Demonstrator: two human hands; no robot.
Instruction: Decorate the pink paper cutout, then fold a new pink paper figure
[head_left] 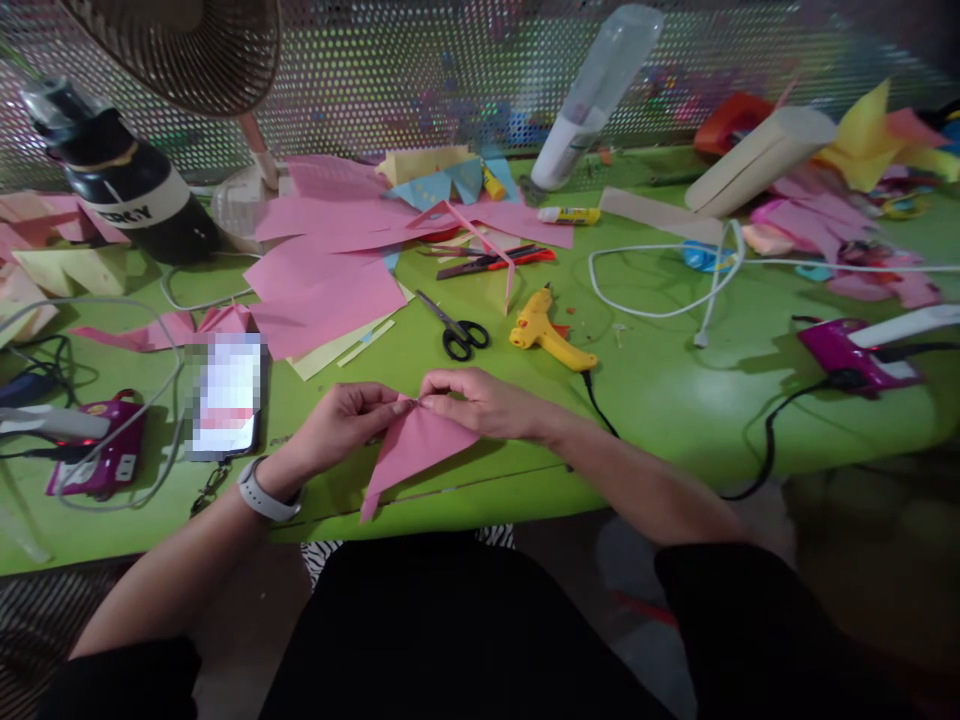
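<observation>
A folded piece of pink paper [420, 445], roughly triangular, is held up over the front edge of the green table. My left hand [360, 415] pinches its top corner from the left, thumb and fingers together. From the right, my right hand [480, 400] pinches the same corner, the fingertips of both hands nearly meeting. A narrow pink tip hangs down at the lower left. Beyond my hands lie black-handled scissors [457, 332] and a yellow glue gun [551, 330] with a black cord.
Pink sheets [330, 290] spread behind my left hand, near a phone [229, 395]. Farther back are a cutter [517, 260], a glue stick [570, 216] and a tilted clear bottle [592, 100]. Purple power strips [855, 355] with cords sit on both sides; a dark bottle [135, 185] and fan [187, 50] stand left.
</observation>
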